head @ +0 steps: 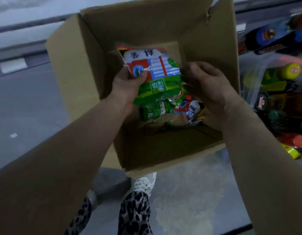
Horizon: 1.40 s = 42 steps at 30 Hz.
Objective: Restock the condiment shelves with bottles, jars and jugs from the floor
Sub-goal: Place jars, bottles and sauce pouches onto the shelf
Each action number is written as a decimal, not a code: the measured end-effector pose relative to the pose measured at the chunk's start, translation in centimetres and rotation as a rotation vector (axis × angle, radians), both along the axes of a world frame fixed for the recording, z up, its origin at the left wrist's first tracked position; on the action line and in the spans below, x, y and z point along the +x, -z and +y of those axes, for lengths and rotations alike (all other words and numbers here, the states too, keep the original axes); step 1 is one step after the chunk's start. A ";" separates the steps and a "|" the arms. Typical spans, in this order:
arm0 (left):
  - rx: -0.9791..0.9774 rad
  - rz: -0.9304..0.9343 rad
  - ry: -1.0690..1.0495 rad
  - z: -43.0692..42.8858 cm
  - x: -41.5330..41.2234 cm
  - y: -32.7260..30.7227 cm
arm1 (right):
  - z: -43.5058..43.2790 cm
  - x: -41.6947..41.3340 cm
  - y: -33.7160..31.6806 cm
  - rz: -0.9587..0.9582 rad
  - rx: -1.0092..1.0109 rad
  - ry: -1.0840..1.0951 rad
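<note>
Hands: left hand (128, 83) grips packets (153, 73); right hand (206, 82) pinches edge.

The person wears leopard-print trousers (135, 212), dark spots on grey, and a white lace-up trainer (144, 184), both toward six o'clock.

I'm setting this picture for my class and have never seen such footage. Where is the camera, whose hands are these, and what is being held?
There is no machine. A person wears one camera on the head, and it looks down at their own bare hands. They are over an open cardboard box on the floor. The left hand grips a stack of green, white and red packets. The right hand seems to pinch the stack's right edge. Deeper in the box lie loose packets. At the right, wrapped bottles sit on the floor. Below, a white shoe shows.
</note>
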<state>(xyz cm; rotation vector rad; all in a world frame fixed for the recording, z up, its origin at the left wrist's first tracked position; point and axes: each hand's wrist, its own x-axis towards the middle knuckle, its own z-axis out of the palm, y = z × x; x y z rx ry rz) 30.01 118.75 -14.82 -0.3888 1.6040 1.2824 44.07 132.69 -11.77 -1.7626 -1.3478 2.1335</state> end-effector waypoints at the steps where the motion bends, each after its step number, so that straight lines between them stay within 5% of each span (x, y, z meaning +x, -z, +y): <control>1: -0.012 0.080 0.041 0.4 -0.7 -0.2 | 0.5 0.5 0.6 -0.126 0.055 -0.014; 5: -0.086 0.176 0.130 0.2 -1.7 -0.3 | 0.1 2.4 3.7 -0.806 0.294 -0.650; 8: -0.131 0.181 0.172 -0.8 -1.2 0.1 | -2.4 2.3 5.5 -1.015 0.310 -1.085; 17: -0.187 0.254 0.346 -0.8 -0.3 0.8 | -4.2 2.1 10.3 -1.176 0.480 -1.200; 21: -0.201 0.244 0.370 -1.4 -0.4 1.3 | -4.3 1.3 9.9 -1.217 0.373 -1.191; 29: -0.285 0.110 0.283 -2.9 0.0 -0.1 | -5.5 3.4 6.1 -0.918 0.238 -1.066; 37: -0.193 0.022 0.114 -3.8 0.0 -5.9 | -5.0 3.5 -2.7 -0.342 -0.032 0.072; 42: -0.028 -0.007 0.180 -5.2 -1.9 -11.6 | -5.2 5.2 -9.4 -0.151 -0.189 0.318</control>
